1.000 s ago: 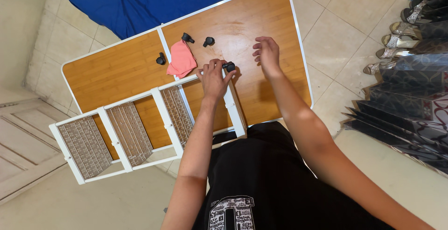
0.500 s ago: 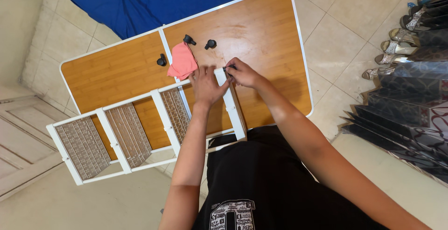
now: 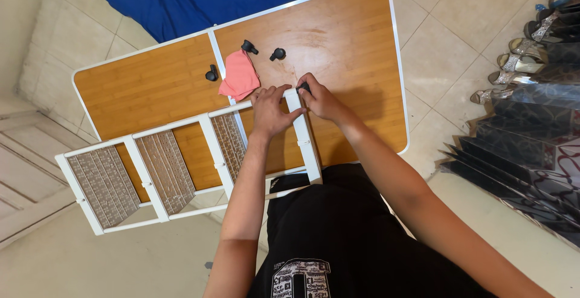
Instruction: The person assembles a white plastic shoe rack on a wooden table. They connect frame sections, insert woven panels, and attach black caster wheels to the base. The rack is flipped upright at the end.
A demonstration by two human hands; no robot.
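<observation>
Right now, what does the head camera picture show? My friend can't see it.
Two hands, left hand and right hand, press a small black cap onto the corner of a white rack on a wooden table. Three more caps and a pink cloth lie nearby.

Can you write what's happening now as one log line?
left hand: on white rack | right hand: pressing black cap on corner | table: three caps, pink cloth

**Tabletop and its load**

Wood-grain tabletop (image 3: pixel 338 38), white-edged, a seam splitting it into two halves; stands on pale tiled floor (image 3: pixel 447 20). On it: white slatted rack frame (image 3: pixel 181 165), overhanging the near edge; pink cloth (image 3: pixel 240 75) on the seam; three small black caps (image 3: pixel 249 47) (image 3: pixel 277 53) (image 3: pixel 211 73) around the cloth, apart from each other.
</observation>
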